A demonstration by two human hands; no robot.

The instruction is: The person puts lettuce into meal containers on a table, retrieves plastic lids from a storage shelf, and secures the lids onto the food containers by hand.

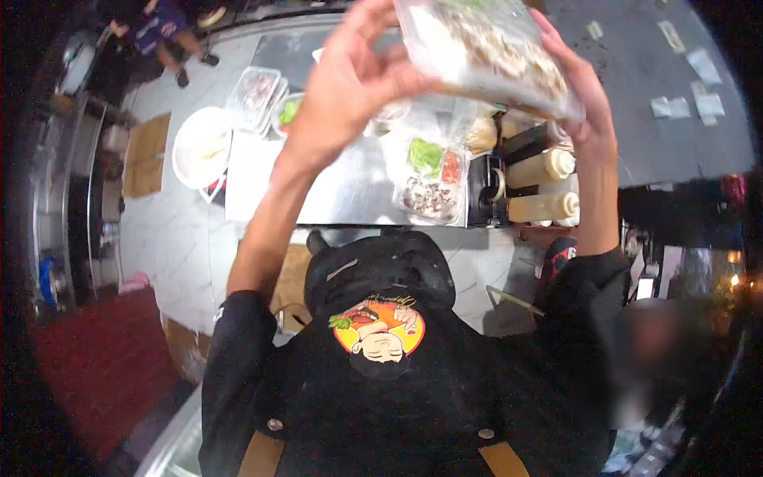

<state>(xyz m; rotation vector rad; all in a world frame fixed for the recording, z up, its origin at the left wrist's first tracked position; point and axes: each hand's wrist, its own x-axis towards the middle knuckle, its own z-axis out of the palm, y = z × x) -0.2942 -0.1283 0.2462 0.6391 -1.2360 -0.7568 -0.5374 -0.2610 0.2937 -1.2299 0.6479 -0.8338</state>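
Note:
A clear plastic food container (491, 49) is raised high over the worktable, tilted, with chopped browned meat, something white and a bit of green inside. My left hand (362, 75) grips its left side, thumb along the near edge. On the opposite side, my right hand (584, 83) holds the right edge; some of its fingers are hidden behind the container. Below, on the steel table (318, 195), sits a second clear container (431, 187) with lettuce, diced red tomato and chopped meat in separate areas. Nobody's hand touches that one.
Sauce bottles (543, 208) lie right of a black tape dispenser (486, 191). Stacked clear containers (256, 97) and a white tub (202, 148) are at the left. A grey surface (644, 63) is at the upper right. One person (163, 32) is at top left, another blurred at right.

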